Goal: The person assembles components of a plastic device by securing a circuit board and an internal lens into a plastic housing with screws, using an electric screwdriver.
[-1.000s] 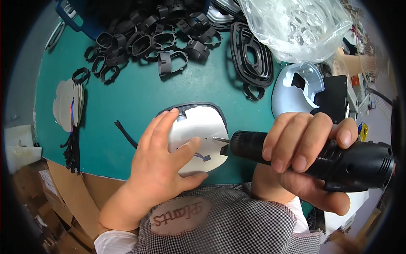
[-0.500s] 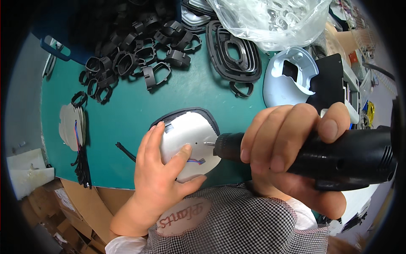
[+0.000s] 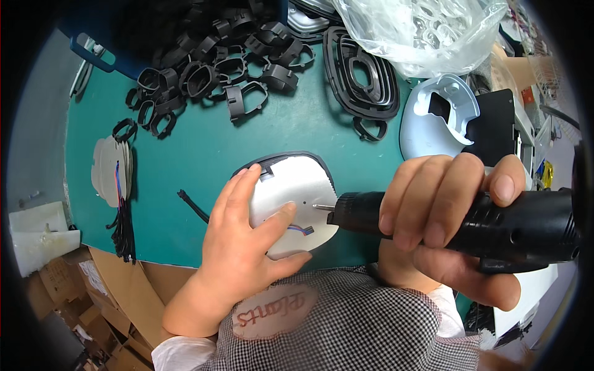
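Observation:
My left hand grips a rounded silver plate against the table, fingertips over its left side and thumb along the near edge. Beneath the plate shows a black rim. A short cable with coloured wires and a small connector comes out by my fingers. In my right hand is a black power screwdriver, held almost level, fingers wrapped round its body. Its metal bit points left over the plate, close to a small dark hole. Whether the bit touches the plate I cannot tell.
Many black plastic rings spill from a blue bin at far left. Stacked silver discs with cables lie left. Nested black frames, a clear bag of transparent parts and a pale blue housing stand far right.
The view has shifted, so the whole scene sits farther right. Both hands keep their holds, and the screwdriver bit stays over the plate near the hole.

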